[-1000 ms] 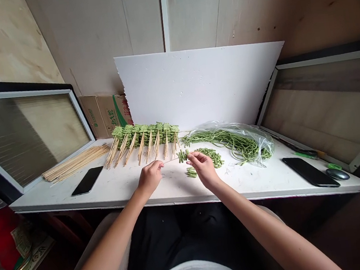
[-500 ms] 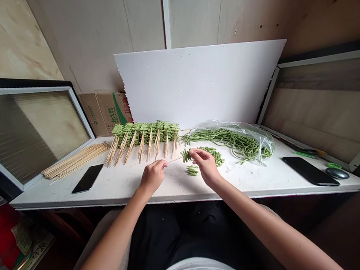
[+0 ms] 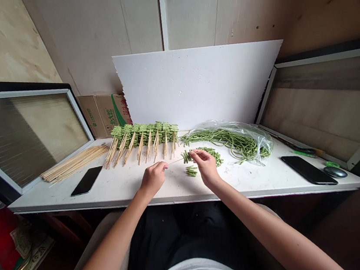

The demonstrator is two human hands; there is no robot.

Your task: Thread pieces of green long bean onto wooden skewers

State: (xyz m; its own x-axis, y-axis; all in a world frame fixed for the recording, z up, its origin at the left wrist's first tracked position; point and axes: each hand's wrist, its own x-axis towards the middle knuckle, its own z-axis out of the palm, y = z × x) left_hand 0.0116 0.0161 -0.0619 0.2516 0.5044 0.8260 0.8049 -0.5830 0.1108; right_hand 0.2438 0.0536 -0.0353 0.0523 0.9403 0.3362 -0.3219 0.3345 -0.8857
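My left hand (image 3: 153, 177) is closed round the near end of a thin wooden skewer (image 3: 174, 162), which slants up to the right. Short green bean pieces (image 3: 186, 156) are threaded side by side on its far part. At that far end, the fingers of my right hand (image 3: 205, 163) pinch a bean piece, mostly hidden by the fingertips. Just below lies a small row of cut bean pieces (image 3: 191, 171) on the white table (image 3: 173, 190). A pile of cut bean pieces (image 3: 217, 156) shows partly behind my right hand.
Stacked bean skewers (image 3: 143, 135) stand at the back left, sticks toward me. Further left are loose skewers (image 3: 75, 163) and a phone (image 3: 87, 180). Long beans (image 3: 243, 142) in a clear bag lie right, with another phone (image 3: 308, 170) beyond. A white board (image 3: 200, 88) stands behind.
The whole view has shifted very slightly. Both hands keep nearly the same pose, with the skewer and its bean pieces still between them.
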